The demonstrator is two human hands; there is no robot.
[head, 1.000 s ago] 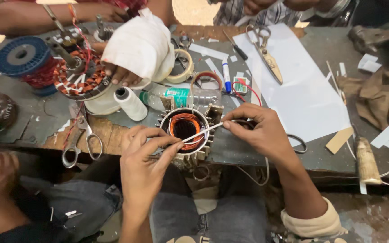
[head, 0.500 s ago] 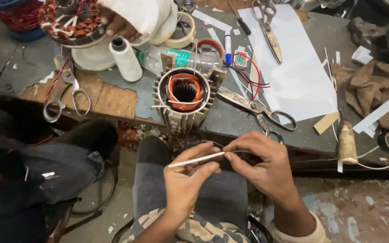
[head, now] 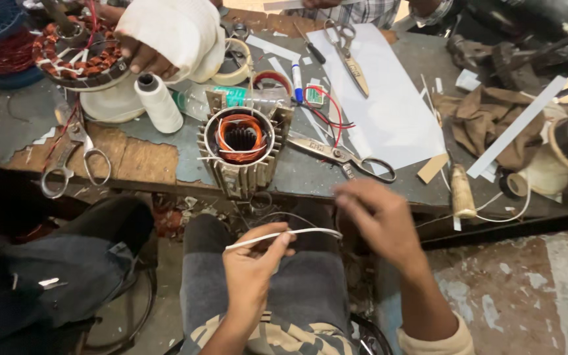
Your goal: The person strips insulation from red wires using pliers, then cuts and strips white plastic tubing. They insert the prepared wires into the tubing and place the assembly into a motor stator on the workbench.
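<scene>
A cluttered grey counter (head: 165, 131) fills the upper part of the view from above, with the person's knees below its edge. A large white paper sheet (head: 389, 112) lies on its right half, and a crumpled brown cloth (head: 488, 125) sits further right. At the counter's near edge stands a finned metal motor stator (head: 241, 148), its copper windings showing in the round opening. Large scissors (head: 343, 154) lie just right of the stator, partly on the paper. A white thread spool (head: 159, 102) stands to the stator's left, and pliers (head: 67, 161) lie near the left edge. At top left, another person's hand under a white cloth (head: 172, 33) rests on a second wound stator (head: 80, 56).

Below the counter, over the lap, the left hand (head: 251, 269) pinches a thin white strip (head: 284, 235) between its fingers, the strip running rightward. The right hand (head: 379, 220) is blurred near the strip's right end; whether its fingers grip it cannot be told.
</scene>
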